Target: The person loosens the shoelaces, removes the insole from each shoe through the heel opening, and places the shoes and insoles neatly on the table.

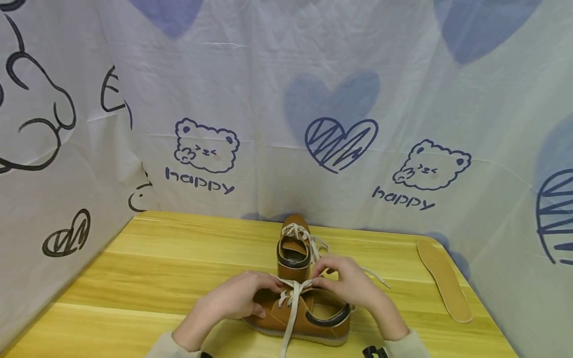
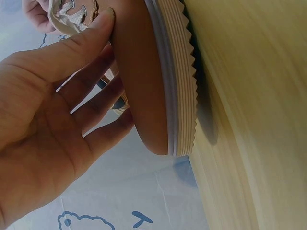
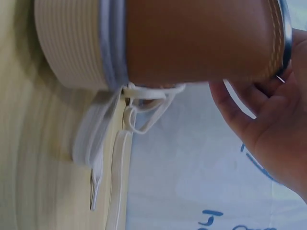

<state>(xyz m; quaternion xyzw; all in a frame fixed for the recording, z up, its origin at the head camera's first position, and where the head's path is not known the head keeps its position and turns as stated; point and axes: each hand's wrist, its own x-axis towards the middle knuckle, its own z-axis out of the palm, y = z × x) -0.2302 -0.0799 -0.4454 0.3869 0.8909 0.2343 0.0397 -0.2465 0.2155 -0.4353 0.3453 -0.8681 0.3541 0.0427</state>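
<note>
A brown lace-up shoe (image 1: 273, 313) lies side-on at the table's near edge, toe to the left. Its pale shoelace (image 1: 292, 313) crosses at the throat, one end hanging down the near side. My left hand (image 1: 237, 298) holds the front of the shoe, thumb on the near side; in the left wrist view its fingers (image 2: 103, 108) lie along the far side. My right hand (image 1: 349, 281) pinches the lace above the shoe opening. In the right wrist view the heel (image 3: 196, 40) hides those fingertips.
Behind stands a second brown shoe (image 1: 293, 271), toe away from me, with loose laces trailing to the right. A tan insole (image 1: 443, 278) lies on the right of the wooden table (image 1: 179, 248). A printed cloth (image 1: 268, 99) hangs along the back and sides.
</note>
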